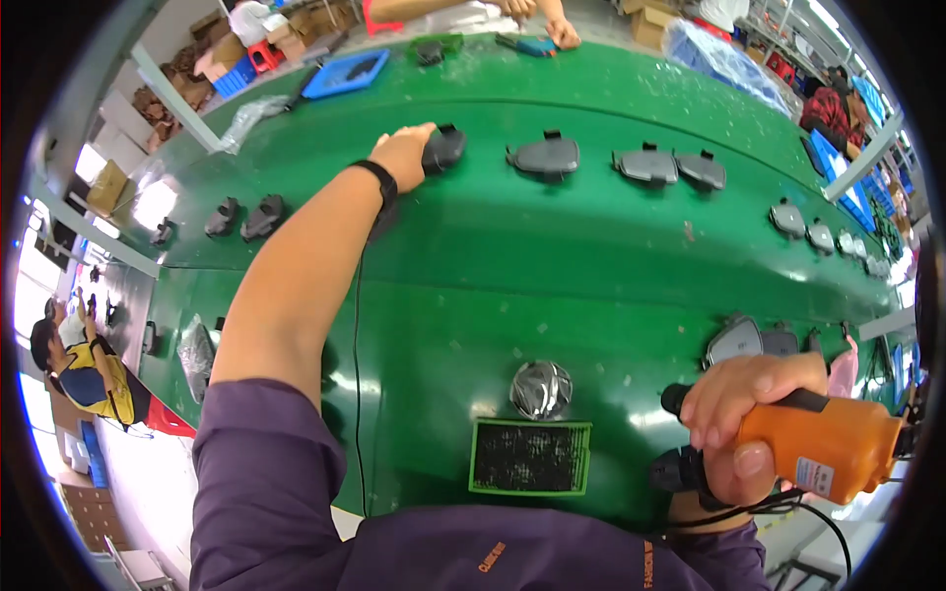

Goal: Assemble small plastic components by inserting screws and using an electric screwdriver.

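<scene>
My left arm reaches far across the green bench, and my left hand (403, 158) closes round a dark grey phone mount (446, 150). Part of that mount is covered by the fingers. Low on the right, my right hand (744, 419) grips an orange electric screwdriver (818, 443) with a black cable. Its black nose points left. Just left of this tool lies a shallow green tray (589, 458) of small dark pieces, too fine to make out. Behind the tray stands a shiny round metal dish (540, 390).
More phone mounts (549, 156) line the far strip of the green bench (473, 335), left and right. Several grey parts (734, 342) lie beyond the screwdriver. A thin black cord (359, 394) runs beside my left arm. Across the bench are a blue tray (345, 74) and another person's hands (562, 32).
</scene>
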Demonstrator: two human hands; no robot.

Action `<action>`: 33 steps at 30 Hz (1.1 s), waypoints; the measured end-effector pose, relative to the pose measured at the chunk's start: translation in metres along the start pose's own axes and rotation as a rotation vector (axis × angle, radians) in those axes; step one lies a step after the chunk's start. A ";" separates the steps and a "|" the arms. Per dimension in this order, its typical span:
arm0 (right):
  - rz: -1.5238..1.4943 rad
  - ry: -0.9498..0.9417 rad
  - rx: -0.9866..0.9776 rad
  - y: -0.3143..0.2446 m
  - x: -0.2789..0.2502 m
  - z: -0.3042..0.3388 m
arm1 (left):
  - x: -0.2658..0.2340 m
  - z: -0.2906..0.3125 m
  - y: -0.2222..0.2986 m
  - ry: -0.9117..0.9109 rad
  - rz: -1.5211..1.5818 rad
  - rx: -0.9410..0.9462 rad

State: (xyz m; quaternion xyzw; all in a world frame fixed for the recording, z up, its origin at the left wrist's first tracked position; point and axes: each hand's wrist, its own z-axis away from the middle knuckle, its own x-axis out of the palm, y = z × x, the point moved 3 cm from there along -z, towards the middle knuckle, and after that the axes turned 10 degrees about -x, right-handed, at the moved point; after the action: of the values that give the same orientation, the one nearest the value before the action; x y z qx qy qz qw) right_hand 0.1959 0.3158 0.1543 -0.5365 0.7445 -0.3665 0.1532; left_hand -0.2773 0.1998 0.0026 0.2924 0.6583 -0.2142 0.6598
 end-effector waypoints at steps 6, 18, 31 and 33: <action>0.187 -0.022 -0.080 0.003 0.003 -0.009 | 0.014 -0.019 0.005 0.099 0.152 -0.087; 0.187 -0.041 -0.085 -0.016 -0.003 -0.004 | -0.091 0.195 0.140 -0.468 1.299 0.100; 0.132 -0.100 -0.129 -0.030 0.002 0.002 | -0.009 0.281 0.168 -0.328 1.034 -0.083; 0.149 -0.121 -0.132 -0.027 0.004 0.001 | -0.014 0.286 0.166 -0.059 0.929 0.002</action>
State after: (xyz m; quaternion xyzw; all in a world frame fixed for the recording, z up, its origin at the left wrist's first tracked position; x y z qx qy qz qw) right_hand 0.2139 0.3079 0.1734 -0.5095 0.7944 -0.2714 0.1890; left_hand 0.0452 0.1295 0.0233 0.5504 0.4383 0.0951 0.7042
